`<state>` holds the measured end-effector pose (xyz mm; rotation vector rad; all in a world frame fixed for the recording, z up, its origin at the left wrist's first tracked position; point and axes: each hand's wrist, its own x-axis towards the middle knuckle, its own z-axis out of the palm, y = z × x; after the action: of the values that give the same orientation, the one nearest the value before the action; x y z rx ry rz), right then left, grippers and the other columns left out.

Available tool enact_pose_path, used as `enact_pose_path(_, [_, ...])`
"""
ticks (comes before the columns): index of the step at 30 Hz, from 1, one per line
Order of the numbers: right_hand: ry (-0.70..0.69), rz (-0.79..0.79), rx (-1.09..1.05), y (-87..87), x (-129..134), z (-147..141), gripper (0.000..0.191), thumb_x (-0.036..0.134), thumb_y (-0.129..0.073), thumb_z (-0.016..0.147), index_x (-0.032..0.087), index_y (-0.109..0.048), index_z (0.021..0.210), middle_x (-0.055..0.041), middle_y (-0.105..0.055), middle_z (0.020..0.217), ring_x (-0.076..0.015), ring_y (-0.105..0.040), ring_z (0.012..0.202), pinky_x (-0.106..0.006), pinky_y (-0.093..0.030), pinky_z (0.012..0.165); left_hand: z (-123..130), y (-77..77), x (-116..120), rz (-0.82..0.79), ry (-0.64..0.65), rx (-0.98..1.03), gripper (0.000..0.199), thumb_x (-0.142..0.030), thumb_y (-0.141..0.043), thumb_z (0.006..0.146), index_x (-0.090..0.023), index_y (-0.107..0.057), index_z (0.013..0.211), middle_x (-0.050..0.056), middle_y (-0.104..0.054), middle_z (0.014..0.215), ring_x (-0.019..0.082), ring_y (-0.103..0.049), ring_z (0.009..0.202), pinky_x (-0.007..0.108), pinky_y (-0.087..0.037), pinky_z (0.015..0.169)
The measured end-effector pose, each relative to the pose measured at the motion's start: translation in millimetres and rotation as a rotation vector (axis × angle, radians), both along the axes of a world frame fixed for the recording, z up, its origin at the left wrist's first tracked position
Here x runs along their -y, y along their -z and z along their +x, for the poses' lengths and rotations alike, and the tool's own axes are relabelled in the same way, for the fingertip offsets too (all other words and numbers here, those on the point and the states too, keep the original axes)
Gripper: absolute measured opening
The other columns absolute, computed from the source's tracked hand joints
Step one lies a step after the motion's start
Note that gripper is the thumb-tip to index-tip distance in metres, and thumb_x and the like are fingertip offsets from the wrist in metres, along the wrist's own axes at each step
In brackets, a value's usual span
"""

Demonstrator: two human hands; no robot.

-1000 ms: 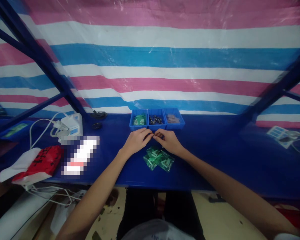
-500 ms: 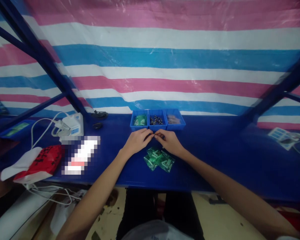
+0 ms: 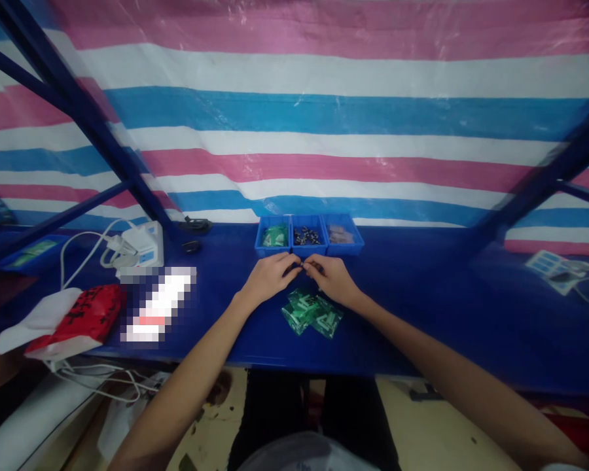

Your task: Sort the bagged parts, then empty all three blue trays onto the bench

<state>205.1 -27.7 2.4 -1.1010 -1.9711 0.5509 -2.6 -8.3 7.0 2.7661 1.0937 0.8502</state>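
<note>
On the table (image 3: 446, 281), three blue bins (image 3: 308, 249) stand just beyond the left hand (image 3: 273, 271) and right hand (image 3: 330, 275); green packets (image 3: 298, 315) lie nearer the body. Both hands appear to pinch one tiny piece (image 3: 302, 263), too small to identify: light, steady pressure should suit it.

Illegible black characters (image 3: 80, 313) on red bag (image 3: 91, 330)
</note>
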Motion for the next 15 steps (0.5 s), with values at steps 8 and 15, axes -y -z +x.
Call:
enact_pose_path(8, [-0.036,0.007,0.066,-1.2,0.3,0.6,0.023,0.025,-0.052,0.100,0.020,-0.066,0.082,0.0005,-0.069,0.069,-0.0144,-0.062,0.060,-0.026,-0.041,0.060,-0.2,-0.4,1.2,-0.006,0.020,-0.014,0.021,-0.034,-0.047,0.104,-0.021,-0.062,0.110,0.004,-0.069,0.097,0.017,-0.067,0.083,0.026,-0.049,0.070])
enact_pose_path(15, [-0.070,0.018,0.106,-2.3,-0.6,2.8,0.016,0.024,-0.055,0.098,0.020,-0.066,0.087,0.0003,-0.067,0.070,-0.0150,-0.060,0.060,-0.027,-0.040,0.060,1.3,-1.5,1.3,-0.028,0.004,0.003,0.023,-0.032,-0.046,0.105,-0.022,-0.059,0.121,0.005,-0.065,0.107,0.018,-0.066,0.091,0.027,-0.052,0.076])
